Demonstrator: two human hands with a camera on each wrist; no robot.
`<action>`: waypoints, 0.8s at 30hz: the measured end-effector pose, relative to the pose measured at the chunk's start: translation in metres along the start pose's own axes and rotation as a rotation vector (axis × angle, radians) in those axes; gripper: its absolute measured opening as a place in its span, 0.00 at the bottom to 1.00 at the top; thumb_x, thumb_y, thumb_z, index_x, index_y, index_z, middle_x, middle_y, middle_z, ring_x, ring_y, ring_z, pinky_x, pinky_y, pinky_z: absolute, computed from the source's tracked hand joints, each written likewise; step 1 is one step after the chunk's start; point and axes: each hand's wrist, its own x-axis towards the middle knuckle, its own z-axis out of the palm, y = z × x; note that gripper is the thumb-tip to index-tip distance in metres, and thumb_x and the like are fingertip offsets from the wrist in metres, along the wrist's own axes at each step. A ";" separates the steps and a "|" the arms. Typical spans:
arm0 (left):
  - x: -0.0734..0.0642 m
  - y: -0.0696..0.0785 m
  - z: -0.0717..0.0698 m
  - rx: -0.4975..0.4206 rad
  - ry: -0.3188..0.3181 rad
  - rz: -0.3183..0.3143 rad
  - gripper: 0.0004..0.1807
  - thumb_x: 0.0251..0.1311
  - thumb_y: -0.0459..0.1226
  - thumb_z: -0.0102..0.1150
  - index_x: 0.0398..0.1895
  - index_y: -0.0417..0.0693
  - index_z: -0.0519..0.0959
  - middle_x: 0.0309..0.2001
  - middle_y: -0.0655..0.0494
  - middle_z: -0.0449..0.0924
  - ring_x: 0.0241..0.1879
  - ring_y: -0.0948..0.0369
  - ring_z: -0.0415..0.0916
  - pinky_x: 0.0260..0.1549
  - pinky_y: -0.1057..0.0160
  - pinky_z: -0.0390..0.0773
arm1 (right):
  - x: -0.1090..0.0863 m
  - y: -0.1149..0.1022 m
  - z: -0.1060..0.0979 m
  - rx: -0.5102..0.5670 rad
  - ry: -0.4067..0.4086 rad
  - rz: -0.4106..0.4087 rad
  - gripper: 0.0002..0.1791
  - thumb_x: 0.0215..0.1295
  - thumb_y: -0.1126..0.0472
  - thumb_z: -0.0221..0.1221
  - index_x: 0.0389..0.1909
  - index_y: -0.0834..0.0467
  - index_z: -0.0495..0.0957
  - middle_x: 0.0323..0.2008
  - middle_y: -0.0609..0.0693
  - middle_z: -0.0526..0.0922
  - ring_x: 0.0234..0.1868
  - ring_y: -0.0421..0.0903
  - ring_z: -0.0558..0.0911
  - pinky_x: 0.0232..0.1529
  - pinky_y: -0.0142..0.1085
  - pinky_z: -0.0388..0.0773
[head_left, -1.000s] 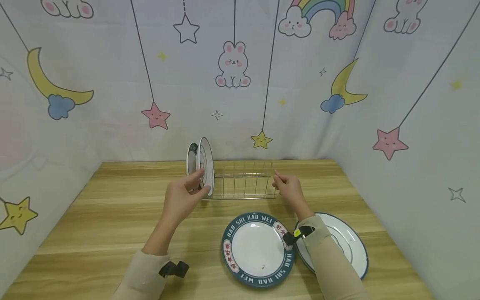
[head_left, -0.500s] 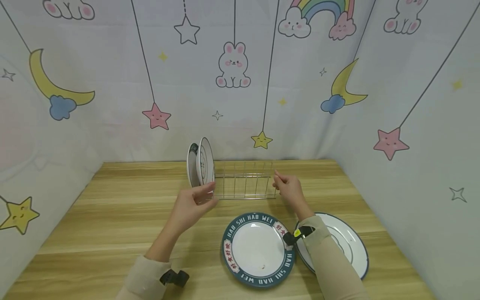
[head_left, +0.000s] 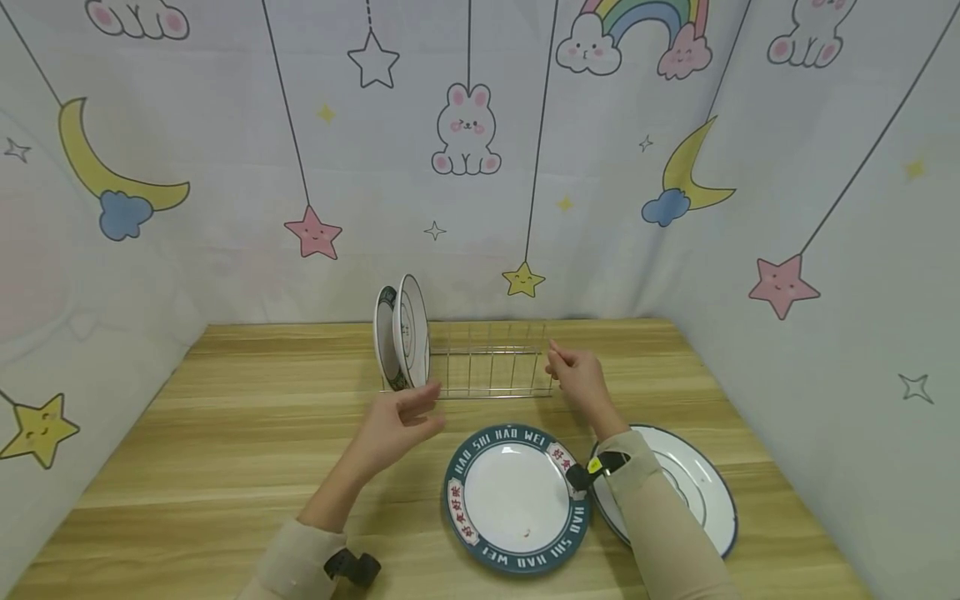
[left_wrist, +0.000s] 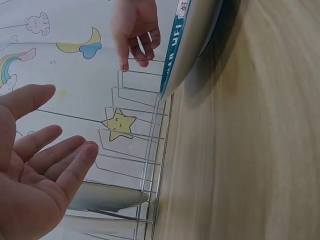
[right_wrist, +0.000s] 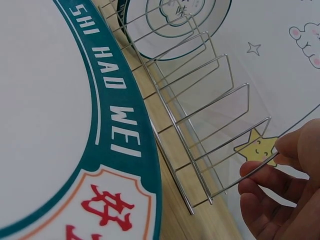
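Right hand (head_left: 577, 377) pinches the wire rack (head_left: 491, 392) at its right end, grip narrow; left hand (head_left: 401, 429) is just in front of the rack's left part, grip wide. Two plates (head_left: 412, 333) stand on edge in the rack's left end; teal-rimmed plate (head_left: 516, 500) lies on the desk (head_left: 187, 467) in front of the rack, white plate (head_left: 697, 483) front-right of the rack.

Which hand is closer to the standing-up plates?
Left. The left hand is in front of the standing plates; the right hand pinches the opposite end of the rack.
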 end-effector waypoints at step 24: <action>0.011 -0.071 0.017 -0.042 -0.166 -0.089 0.29 0.51 0.38 0.65 0.59 0.46 0.70 0.59 0.54 0.68 0.57 0.49 0.66 0.53 0.56 0.70 | 0.001 0.002 -0.001 -0.001 -0.010 0.009 0.20 0.66 0.50 0.51 0.58 0.50 0.71 0.35 0.54 0.82 0.38 0.50 0.79 0.33 0.37 0.80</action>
